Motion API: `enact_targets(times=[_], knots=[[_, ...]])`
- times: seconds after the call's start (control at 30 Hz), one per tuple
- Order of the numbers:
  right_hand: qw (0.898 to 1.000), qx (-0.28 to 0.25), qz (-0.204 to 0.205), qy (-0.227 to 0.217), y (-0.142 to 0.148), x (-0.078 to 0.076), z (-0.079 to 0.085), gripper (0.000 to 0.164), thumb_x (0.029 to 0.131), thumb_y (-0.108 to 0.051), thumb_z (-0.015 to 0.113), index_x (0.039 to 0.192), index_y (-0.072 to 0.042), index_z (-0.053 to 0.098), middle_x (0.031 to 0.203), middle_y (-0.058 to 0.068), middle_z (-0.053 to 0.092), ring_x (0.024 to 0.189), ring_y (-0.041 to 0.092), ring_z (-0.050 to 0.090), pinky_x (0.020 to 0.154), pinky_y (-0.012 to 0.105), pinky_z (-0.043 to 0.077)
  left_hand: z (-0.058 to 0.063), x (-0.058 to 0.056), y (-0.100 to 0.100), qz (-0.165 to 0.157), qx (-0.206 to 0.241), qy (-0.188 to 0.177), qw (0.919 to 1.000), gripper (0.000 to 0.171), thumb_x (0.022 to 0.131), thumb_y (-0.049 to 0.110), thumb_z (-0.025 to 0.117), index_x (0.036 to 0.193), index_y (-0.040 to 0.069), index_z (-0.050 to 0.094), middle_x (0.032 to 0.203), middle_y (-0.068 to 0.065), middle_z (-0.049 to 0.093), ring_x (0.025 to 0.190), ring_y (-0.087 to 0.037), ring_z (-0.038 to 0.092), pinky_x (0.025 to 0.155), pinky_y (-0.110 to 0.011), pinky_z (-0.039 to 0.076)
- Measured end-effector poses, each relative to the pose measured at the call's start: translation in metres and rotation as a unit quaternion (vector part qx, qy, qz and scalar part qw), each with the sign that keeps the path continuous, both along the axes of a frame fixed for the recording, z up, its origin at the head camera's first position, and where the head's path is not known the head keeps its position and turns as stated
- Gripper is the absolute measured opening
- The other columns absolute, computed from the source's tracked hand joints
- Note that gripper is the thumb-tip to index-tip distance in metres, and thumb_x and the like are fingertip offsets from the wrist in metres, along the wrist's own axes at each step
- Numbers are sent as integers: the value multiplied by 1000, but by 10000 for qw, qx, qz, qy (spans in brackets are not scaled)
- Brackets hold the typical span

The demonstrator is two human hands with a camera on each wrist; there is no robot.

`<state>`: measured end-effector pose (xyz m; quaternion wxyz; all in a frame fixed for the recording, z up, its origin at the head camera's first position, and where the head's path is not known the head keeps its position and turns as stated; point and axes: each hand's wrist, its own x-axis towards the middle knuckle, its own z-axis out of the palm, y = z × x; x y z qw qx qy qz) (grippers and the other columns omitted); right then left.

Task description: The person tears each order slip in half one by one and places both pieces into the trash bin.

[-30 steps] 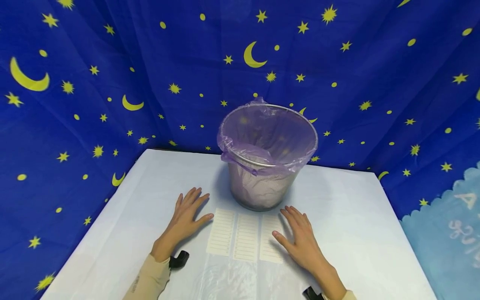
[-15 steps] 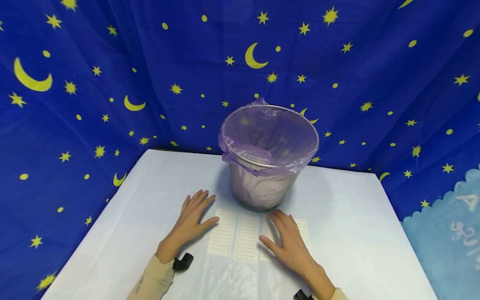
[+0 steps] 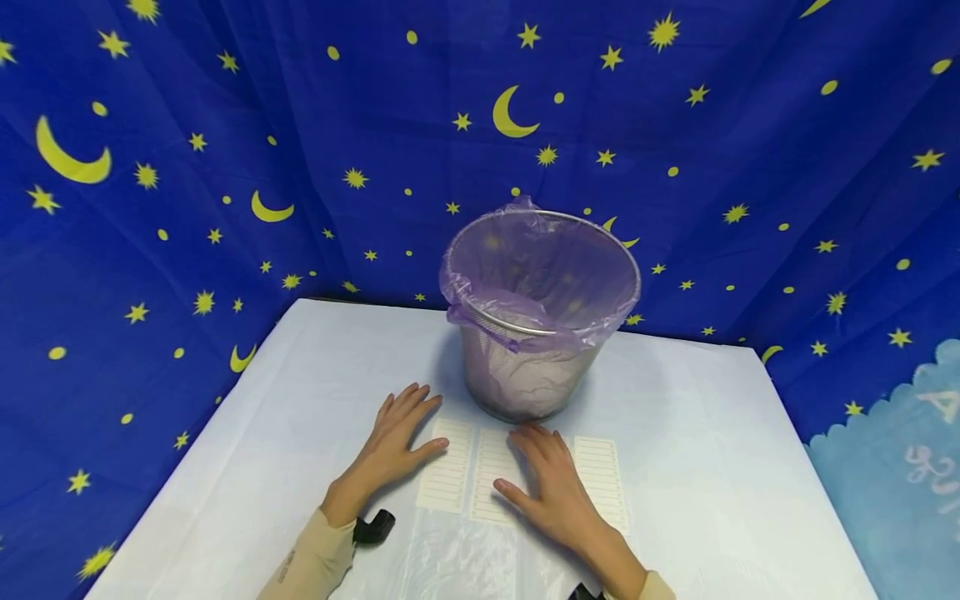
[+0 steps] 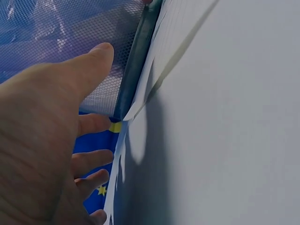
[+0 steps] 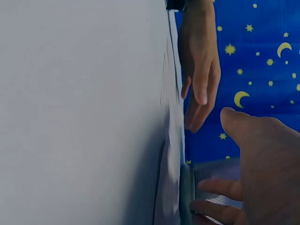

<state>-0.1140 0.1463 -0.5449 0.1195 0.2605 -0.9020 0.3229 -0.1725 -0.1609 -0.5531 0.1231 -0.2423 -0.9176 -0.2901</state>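
Note:
My left hand (image 3: 393, 442) has its fingers spread, beside the leftmost pale label strip (image 3: 446, 471). My right hand (image 3: 551, 487), fingers extended and thumb apart, is over the strips. It hides part of the second strip (image 3: 489, 471), while a strip on the right (image 3: 600, 479) shows past its outer side. Neither hand holds anything. Whether the fingertips touch the paper, I cannot tell. In the left wrist view the left thumb (image 4: 96, 63) shows in front of the mesh basket's side. Both hands appear in the right wrist view.
A wire mesh wastebasket (image 3: 525, 375) stands upright just beyond the strips, lined with a purple plastic bag (image 3: 487, 304) folded over its rim. Clear plastic (image 3: 457, 554) lies in front of the strips on the white table (image 3: 720, 467). A blue star-patterned cloth (image 3: 420, 108) hangs behind.
My right hand has moved left across the strips, uncovering the rightmost one. My left hand has shifted slightly right. The basket and strips stay in place.

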Motion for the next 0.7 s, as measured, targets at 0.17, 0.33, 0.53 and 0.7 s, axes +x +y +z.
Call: enact_targets(times=[0.17,0.33,0.53,0.7], knots=[[9999,51,102,9,-8,2,0,72,94,-52,75,146,-5,57,153,20,54,145,41,47,117,74,29,0,0,5,-191,77,6,9998,69,90,41,80,147,6,60,155,-27,51,149,-50,39,118,-77,22],[9993,201,320,-64,-19,7,0,73,95,-51,74,148,-5,55,155,19,53,148,39,45,119,71,29,0,-2,10,-333,59,139,9993,69,89,41,81,146,6,60,152,-27,54,147,-49,42,117,-77,23],[9982,283,504,-152,-30,11,-1,73,95,-51,74,148,-5,54,155,18,53,150,37,44,119,70,30,-1,-3,12,-415,72,219,9989,70,89,42,81,145,7,61,150,-24,56,145,-46,45,117,-77,25],[9979,235,604,15,-36,12,-4,72,92,-47,80,146,-5,56,153,18,55,147,37,47,118,67,36,-3,-5,14,-453,162,478,9977,65,88,39,81,141,5,63,141,-21,61,135,-42,53,112,-74,34]])
